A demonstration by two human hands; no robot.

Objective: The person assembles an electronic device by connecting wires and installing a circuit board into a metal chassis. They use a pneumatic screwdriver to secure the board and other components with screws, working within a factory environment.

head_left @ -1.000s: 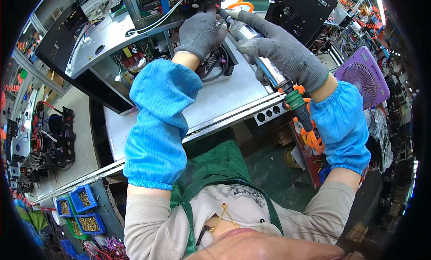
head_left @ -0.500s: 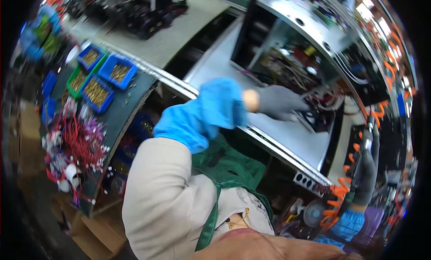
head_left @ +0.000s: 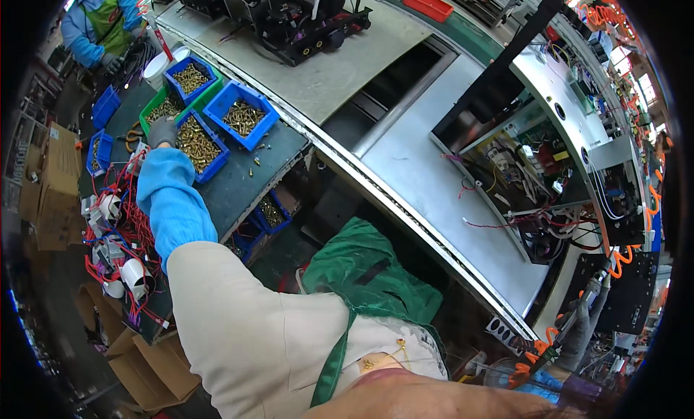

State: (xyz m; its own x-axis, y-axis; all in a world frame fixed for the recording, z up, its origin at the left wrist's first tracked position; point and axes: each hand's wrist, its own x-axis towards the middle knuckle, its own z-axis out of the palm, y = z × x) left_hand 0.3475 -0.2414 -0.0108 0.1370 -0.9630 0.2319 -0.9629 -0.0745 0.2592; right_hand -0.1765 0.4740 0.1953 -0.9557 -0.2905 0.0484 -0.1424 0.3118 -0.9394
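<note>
While our left hand (head_left: 163,132) is reaching out to the far left, it is resting at the edge of a blue bin (head_left: 196,146) heaped with brass-coloured screws (head_left: 194,143). We are wearing a grey glove on it, and the fingers are curling downward at the bin rim; we cannot tell whether they are gripping any screws. A blue sleeve cover (head_left: 172,202) is wrapping the forearm behind it.

That bin is sitting on a dark side bench (head_left: 238,184), just beside a second blue bin (head_left: 241,115) and a green bin (head_left: 163,108), both also holding screws. Loose screws are lying scattered on the bench surface near the bins.

Our right hand (head_left: 582,325), also gloved in grey, is hanging low at the far right, closed around the body of a powered screwdriver (head_left: 589,303) with an orange coiled hose (head_left: 538,350) trailing from it.

Between the two hands, we are facing a grey metal worktable (head_left: 434,173) carrying an opened chassis (head_left: 535,180) with exposed wiring and circuit boards. Red wire bundles (head_left: 119,231) are lying to the left of our sleeve. A second person in a green apron (head_left: 101,21) is standing at the top left, well apart from us.
</note>
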